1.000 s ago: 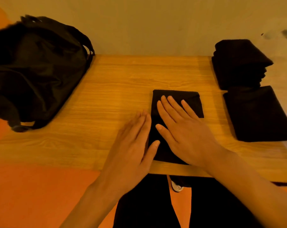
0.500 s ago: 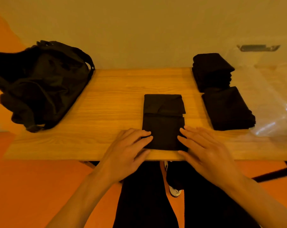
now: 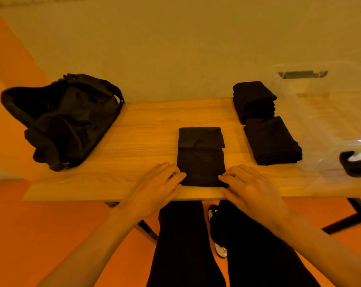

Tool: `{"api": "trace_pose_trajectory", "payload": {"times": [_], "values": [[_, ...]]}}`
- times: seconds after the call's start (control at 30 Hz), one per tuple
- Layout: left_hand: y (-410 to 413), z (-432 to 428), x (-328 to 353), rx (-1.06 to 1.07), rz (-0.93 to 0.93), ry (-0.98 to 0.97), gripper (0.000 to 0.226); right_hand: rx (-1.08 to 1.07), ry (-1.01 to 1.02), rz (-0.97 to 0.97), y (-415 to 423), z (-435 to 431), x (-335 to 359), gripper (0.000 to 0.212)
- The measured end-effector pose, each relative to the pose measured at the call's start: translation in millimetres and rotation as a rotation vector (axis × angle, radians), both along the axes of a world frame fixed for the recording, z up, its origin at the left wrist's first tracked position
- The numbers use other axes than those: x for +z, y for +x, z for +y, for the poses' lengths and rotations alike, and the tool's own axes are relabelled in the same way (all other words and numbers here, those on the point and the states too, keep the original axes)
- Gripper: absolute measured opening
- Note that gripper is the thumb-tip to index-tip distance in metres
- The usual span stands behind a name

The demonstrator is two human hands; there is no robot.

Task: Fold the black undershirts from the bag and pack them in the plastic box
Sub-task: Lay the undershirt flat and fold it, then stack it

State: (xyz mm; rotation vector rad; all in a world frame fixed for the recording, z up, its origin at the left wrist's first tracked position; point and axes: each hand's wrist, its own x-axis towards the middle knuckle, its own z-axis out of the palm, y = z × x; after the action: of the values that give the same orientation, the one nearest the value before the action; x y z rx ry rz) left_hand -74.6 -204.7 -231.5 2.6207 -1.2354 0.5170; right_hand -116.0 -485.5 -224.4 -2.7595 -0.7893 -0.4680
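A black undershirt, folded into a narrow strip with its far end turned over, lies in the middle of the wooden table. My left hand pinches its near left corner with curled fingers. At the near right corner my right hand pinches it the same way. The black bag slumps at the table's left end. A clear plastic box stands at the right; what it contains is hard to make out.
Two piles of folded black undershirts sit right of centre: a taller one at the back and a flatter one in front. The box has a black latch. A wall runs behind the table. My legs are under the near edge.
Both hands slid back from lying flat on the undershirt to its near corners, and their fingers curled onto the edge. The view pulled back and now shows the box.
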Motion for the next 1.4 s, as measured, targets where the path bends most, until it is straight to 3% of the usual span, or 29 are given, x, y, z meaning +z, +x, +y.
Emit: {"api": "trace_pose_trajectory", "payload": {"times": [0.23, 0.47, 0.6, 0.73, 1.2, 1.4], "values": [[-6, -5, 8, 0.003, 0.016, -0.044, 0.026, -0.028, 0.032, -0.028, -4, 2, -1, 0.023], [-7, -20, 45, 0.077, 0.411, -0.515, 0.026, -0.136, 0.419, 0.207, 7, 1, 30, 0.016], [16, -37, 56, 0.168, 0.53, -0.671, 0.029, -0.245, 0.675, 0.335, 38, 11, 37, 0.023], [42, -50, 50, 0.299, 0.564, -0.805, 0.026, -0.309, 0.809, 0.322, 69, 22, 35, 0.025], [77, -62, 20, 0.657, 0.527, -0.519, 0.015, -0.518, 0.586, 0.281, 125, 34, 5, 0.021], [74, -62, 20, 0.692, 0.503, -0.494, 0.015, -0.554, 0.633, 0.264, 116, 31, 4, 0.023]]}}
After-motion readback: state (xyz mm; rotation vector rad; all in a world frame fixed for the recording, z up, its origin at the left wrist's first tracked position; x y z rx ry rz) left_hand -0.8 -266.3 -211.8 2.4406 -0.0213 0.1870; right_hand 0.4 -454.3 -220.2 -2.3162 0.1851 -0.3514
